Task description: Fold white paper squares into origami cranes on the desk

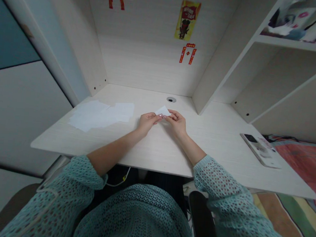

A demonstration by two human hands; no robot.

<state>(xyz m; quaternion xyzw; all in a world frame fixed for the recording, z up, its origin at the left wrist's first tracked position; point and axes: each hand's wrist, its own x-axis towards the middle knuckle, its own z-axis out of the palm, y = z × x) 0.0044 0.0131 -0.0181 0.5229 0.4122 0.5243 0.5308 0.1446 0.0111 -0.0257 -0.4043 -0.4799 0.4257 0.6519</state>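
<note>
Over the middle of the desk, both hands hold a small piece of folded white paper (163,110), its pointed corner facing away from me. My left hand (147,122) pinches the paper's near left edge between thumb and fingers. From the other side my right hand (177,122) grips it, with the thumb close to the left thumb and the fingers curled behind. The fingers hide the lower part of the paper. Left of my hands, several loose white sheets (97,114) lie overlapping on the white desk (154,155).
A white tablet-like slab (267,159) with a dark phone-like item (250,138) on it lies at the right. A cable hole (171,100) sits near the back panel. An upright divider (211,75) stands behind right. A chair armrest (203,223) is below the desk edge.
</note>
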